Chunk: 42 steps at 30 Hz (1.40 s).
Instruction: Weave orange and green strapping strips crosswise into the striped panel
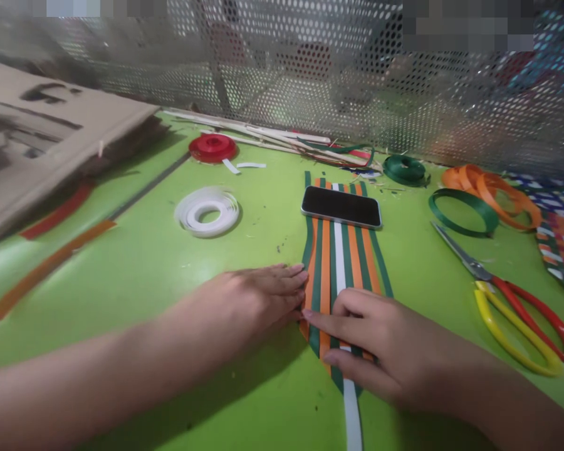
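Note:
Several ribbon strips [343,260], green, orange and one white, lie side by side on the green table [145,275]. A black phone [341,207] rests across their far end. My left hand [256,297] lies flat beside the strips, fingers together and stretched out, fingertips touching the left edge of the strips. My right hand [380,344] rests on the near end of the strips, its index finger extended to the left across them and the other fingers curled loosely on the ribbon.
A white ribbon roll [207,212] and red spool [213,148] sit to the left, a green spool [404,169], green loop [463,213] and orange loops [491,191] to the right. Scissors [512,300] with red and yellow handles lie right. Cardboard [42,138] at far left; perforated metal screen [310,69] behind.

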Available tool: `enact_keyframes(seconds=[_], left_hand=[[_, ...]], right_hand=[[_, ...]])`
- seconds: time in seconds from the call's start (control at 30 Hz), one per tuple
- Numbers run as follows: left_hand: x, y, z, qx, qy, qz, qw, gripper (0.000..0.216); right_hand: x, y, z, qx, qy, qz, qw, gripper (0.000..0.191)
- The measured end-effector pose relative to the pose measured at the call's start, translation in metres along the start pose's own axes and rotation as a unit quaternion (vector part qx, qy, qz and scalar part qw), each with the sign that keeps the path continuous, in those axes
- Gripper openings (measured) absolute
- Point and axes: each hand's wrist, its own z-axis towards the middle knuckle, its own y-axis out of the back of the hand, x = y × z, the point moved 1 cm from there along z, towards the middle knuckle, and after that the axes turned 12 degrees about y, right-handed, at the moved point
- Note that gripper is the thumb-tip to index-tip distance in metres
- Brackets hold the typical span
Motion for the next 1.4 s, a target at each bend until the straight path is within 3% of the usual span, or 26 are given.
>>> enact_keyframes(seconds=[0.17,0.27,0.47,0.83,0.93,1.0,1.07,1.13,1.23,1.4], left_hand=[[-0.002,-0.016,-0.006,-0.048,0.014,0.056,0.997,0.038],[-0.003,-0.022,-0.004,-0.062,0.057,0.068,0.994,0.048],[0.002,-0.02,0.003,0.018,0.129,0.098,0.987,0.073],[0.013,-0.005,0.017,0.07,0.115,0.108,0.985,0.091],[0.02,-0.005,0.019,0.063,0.106,0.105,0.987,0.095],[0.022,-0.004,0.02,0.064,0.105,0.105,0.987,0.097],[0.023,-0.003,0.021,0.075,0.109,0.108,0.985,0.099],[0.022,-0.002,0.022,0.096,0.115,0.113,0.982,0.101],[0.023,0.001,0.025,0.114,0.121,0.118,0.979,0.102],[0.025,0.004,0.029,0.098,0.116,0.12,0.981,0.103]], right_hand=[[0.001,0.001,0.0,-0.002,0.007,-0.019,1.0,0.049],[0.002,0.001,0.0,-0.015,0.019,-0.03,0.999,0.05],[0.004,0.001,0.001,-0.012,0.003,-0.027,1.0,0.054],[0.001,-0.004,-0.004,-0.038,-0.006,-0.018,0.999,0.066],[-0.002,-0.003,-0.004,-0.103,0.013,0.028,0.994,0.054],[-0.004,0.004,-0.005,-0.19,0.034,0.028,0.981,0.043],[-0.006,0.015,-0.008,-0.278,0.034,-0.014,0.96,0.035],[-0.009,0.027,-0.014,-0.314,0.009,-0.077,0.946,0.031],[-0.015,0.038,-0.027,-0.253,-0.028,-0.16,0.954,0.037],[-0.031,0.023,-0.05,-0.11,-0.076,-0.2,0.971,0.076]])
